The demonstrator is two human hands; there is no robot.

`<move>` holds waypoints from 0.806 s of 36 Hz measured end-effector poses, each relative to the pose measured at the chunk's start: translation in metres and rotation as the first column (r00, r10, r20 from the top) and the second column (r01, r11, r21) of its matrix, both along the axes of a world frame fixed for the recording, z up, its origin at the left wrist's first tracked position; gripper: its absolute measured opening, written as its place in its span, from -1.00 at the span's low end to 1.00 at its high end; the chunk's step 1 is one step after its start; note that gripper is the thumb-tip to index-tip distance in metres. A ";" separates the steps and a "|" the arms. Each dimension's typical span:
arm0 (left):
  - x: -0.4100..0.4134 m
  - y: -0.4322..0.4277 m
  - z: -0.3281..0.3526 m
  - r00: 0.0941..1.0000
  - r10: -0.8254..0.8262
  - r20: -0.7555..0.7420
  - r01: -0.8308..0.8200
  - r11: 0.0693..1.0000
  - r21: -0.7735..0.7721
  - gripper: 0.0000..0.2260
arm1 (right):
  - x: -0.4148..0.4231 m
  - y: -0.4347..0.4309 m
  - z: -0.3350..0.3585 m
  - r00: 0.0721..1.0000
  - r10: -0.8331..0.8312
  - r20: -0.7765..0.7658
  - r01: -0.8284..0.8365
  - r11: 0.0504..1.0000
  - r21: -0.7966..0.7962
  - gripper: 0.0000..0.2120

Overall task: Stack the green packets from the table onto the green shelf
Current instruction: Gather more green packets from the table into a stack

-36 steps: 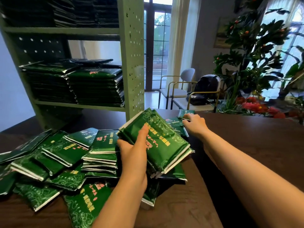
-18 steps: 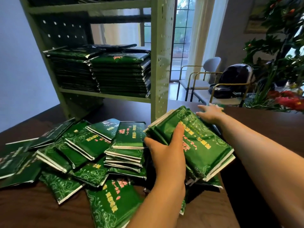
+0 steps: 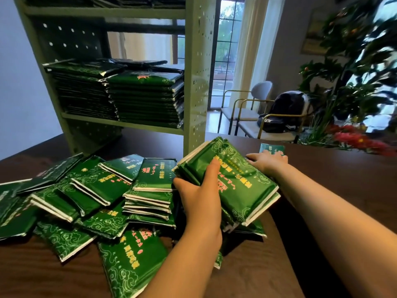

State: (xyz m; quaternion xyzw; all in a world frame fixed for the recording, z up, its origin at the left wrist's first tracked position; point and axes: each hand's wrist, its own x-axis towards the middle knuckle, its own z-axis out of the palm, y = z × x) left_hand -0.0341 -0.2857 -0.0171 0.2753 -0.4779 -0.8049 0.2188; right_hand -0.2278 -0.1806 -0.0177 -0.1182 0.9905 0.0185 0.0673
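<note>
While the left grip (image 3: 199, 196) clamps a bundle of green packets (image 3: 242, 186), thumb across the top face and fingers hidden beneath, the right grip (image 3: 268, 162) lies flat with straight fingers touching the bundle's far edge at 1 o'clock. The bundle is tilted and raised above the heap of loose packets (image 3: 86, 190) that spreads over the table (image 3: 343, 179) toward 9 o'clock. One single packet (image 3: 271, 148) lies just past the right grip. Stacks (image 3: 146, 100) sit on the green shelf (image 3: 195, 82) at 11 o'clock. These glossy film packets look light, soft and slippery, so a bundle will probably fan out and slide unless squeezed across its middle from both long sides, with a palm supporting underneath.
</note>
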 end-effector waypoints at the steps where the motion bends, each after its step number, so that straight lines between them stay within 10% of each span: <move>1: 0.000 -0.001 0.000 1.000 0.003 -0.004 -0.003 1.000 0.006 -0.24 | 0.008 0.003 0.002 1.000 0.009 -0.010 -0.009 1.000 0.012 -0.52; 29: 0.003 -0.009 -0.005 0.997 -0.078 0.012 0.079 0.984 -0.159 0.08 | 0.138 0.102 -0.010 0.960 0.029 -0.278 -0.092 0.972 -0.215 -0.59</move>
